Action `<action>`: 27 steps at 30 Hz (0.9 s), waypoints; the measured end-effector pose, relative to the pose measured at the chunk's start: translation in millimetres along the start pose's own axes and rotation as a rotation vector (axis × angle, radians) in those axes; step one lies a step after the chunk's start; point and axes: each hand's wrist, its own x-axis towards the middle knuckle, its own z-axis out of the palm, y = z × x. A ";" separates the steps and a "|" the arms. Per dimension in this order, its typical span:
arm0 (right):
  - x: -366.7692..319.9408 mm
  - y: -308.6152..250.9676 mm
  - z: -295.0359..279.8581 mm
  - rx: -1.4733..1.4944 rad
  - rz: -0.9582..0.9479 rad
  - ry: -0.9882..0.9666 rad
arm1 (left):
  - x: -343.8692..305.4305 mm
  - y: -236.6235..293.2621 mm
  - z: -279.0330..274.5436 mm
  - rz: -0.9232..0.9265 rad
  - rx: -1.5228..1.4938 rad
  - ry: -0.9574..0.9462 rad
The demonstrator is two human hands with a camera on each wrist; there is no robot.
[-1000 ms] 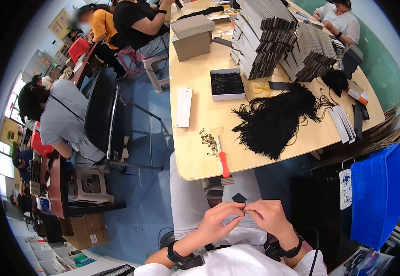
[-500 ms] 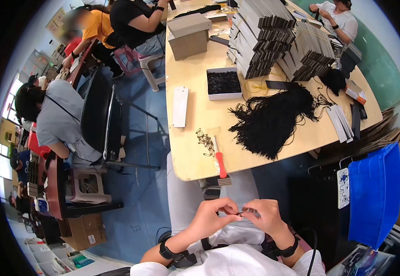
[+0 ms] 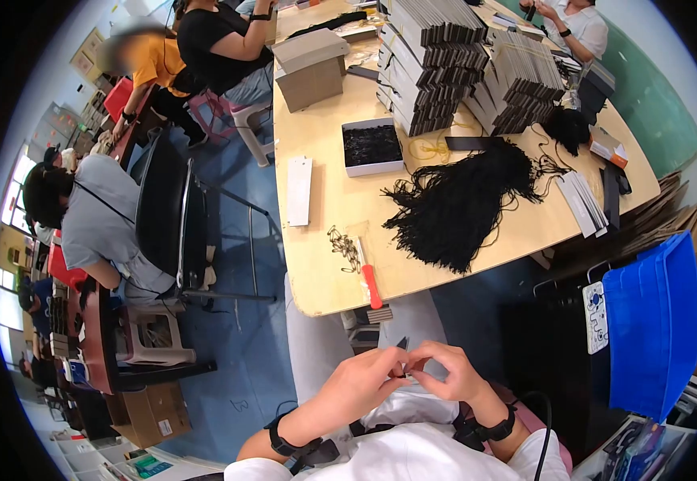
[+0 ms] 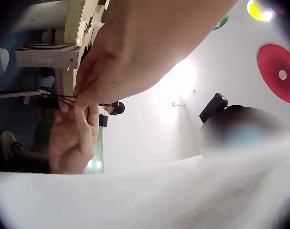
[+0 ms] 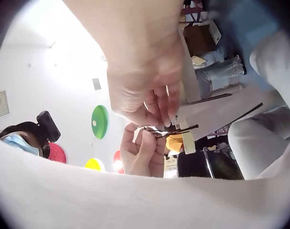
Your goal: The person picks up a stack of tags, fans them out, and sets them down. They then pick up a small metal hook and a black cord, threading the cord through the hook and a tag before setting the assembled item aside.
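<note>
In the head view my left hand [image 3: 362,381] and right hand [image 3: 454,373] meet above the lap, fingertips nearly touching. A small dark card [image 3: 403,342] sticks up beside the left fingertips. The left wrist view shows thin black cord [image 4: 61,96] pinched between the left hand [image 4: 121,57] and right hand [image 4: 71,143], beside a flat piece [image 4: 18,94] seen edge-on. From the right wrist, black cord ends [image 5: 185,130] stick out between the right hand [image 5: 145,90] and left hand [image 5: 141,153]. The fingers partly hide where cord and card meet.
On the table [image 3: 324,280] lie a black cord bundle [image 3: 464,204], a box of black pieces [image 3: 372,147], a red-handled tool [image 3: 371,286], metal pins [image 3: 342,248] and tall card stacks [image 3: 436,72]. A blue bin [image 3: 651,329] stands right; people sit around.
The hands have stayed together while their fingers shifted. The dark card dropped out of sight between them, then reappeared upright by the left fingertips. The head view has turned slightly.
</note>
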 end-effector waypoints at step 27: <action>12.6 7.7 21.1 -0.176 -0.078 0.095 | 5.1 -1.0 -5.2 -0.027 -0.603 0.207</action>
